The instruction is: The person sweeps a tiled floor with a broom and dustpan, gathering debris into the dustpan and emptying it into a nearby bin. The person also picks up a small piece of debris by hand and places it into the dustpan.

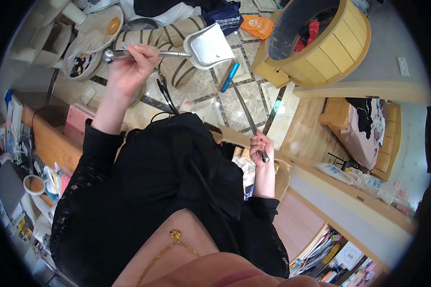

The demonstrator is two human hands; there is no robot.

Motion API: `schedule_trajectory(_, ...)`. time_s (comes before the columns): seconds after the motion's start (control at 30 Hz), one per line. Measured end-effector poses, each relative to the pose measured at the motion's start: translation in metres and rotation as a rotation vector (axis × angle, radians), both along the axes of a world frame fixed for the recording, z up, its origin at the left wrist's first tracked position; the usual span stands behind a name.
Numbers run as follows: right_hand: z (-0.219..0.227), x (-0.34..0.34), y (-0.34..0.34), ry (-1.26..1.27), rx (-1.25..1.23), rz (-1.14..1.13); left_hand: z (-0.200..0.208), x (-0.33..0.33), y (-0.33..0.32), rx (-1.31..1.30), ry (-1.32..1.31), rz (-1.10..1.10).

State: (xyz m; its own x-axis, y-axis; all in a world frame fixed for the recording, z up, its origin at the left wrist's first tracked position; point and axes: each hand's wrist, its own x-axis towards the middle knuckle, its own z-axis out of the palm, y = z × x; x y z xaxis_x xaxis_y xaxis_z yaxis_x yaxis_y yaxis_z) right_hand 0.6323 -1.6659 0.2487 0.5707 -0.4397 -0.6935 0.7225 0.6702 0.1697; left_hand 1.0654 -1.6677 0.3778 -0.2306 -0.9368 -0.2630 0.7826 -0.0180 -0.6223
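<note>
My left hand (132,67) is closed around the metal handle of a white dustpan (211,47), near the handle's rounded end. The dustpan is tilted, its open edge facing right, with a few dark specks on its pan. My right hand (262,147) grips the upper end of a long metal handle belonging to a broom with a narrow blue head (230,77). That head is over the tiled floor (210,109), just beside the dustpan's front edge. Whether the bristles touch the tiles I cannot tell.
A yellow wooden tub (333,57) with red and dark items inside stands at the far right, an orange bag (256,27) beside it. Striped brown fabric (177,71) and baskets (87,60) lie at far left. A cluttered desk (52,138) flanks my left; a doorway opens onto a bed (364,148).
</note>
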Motion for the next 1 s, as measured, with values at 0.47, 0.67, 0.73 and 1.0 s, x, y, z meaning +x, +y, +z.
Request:
schedule_trajectory(0.47, 0.052, 0.018, -0.388, 0.087, -0.175, -0.128, 0.005, -0.007, -0.471, -0.202, 0.057, -0.088)
schedule_trajectory(0.67, 0.043, 0.024, -0.582, 0.207, -0.19, -0.169, -0.009, -0.028, -0.684, -0.235, -0.027, -0.12)
schedule_trajectory(0.73, 0.032, 0.021, -0.661, 0.117, -0.206, -0.165, -0.014, -0.039, -0.747, -0.191, 0.017, -0.125)
schedule_trajectory(1.0, 0.029, 0.042, -0.978, 0.14, -0.167, -0.063, 0.022, -0.059, -0.968, -0.17, -0.039, -0.114)
